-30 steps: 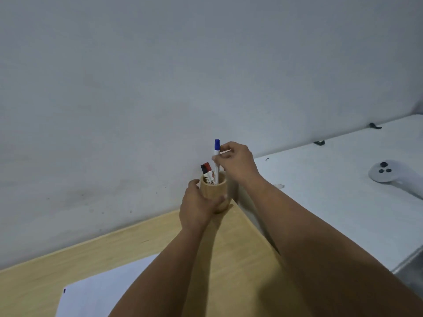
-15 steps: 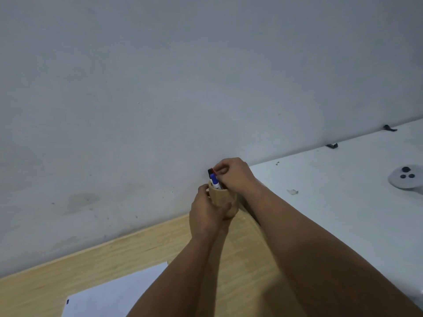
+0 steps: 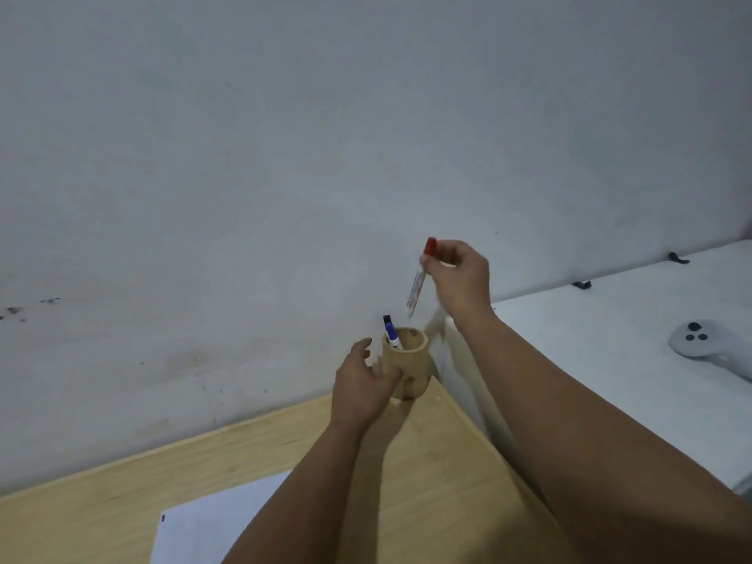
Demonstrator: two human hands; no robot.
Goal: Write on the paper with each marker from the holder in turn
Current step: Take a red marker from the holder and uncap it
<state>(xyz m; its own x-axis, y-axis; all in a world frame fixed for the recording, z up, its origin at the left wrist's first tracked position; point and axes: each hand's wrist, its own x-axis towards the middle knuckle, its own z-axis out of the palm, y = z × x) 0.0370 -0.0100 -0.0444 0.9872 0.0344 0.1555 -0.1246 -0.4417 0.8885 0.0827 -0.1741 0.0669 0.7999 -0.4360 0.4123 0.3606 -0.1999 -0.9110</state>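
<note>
Right hand (image 3: 460,278) grip pinches red marker (image 3: 419,278), label unreadable | left hand (image 3: 362,384) loose beside holder (image 3: 409,360)

Red cap, white barrel with red print on the marker (image 3: 419,278) pinched in the right hand (image 3: 460,274). Blue cap on the marker (image 3: 391,333) in the holder (image 3: 409,366), black cap just behind it. Pale tan wood on the holder, plain, with a darker knot near the rim. Light yellow-tan wood grain across the near table (image 3: 439,462). White paper (image 3: 211,527), a small dark blue mark at its left corner. Flat grey-white wall (image 3: 285,156), dark smudges far left. White surface (image 3: 610,343) to the right; white controller (image 3: 708,343) with three black buttons; two small black clips (image 3: 582,284) along the far edge.
</note>
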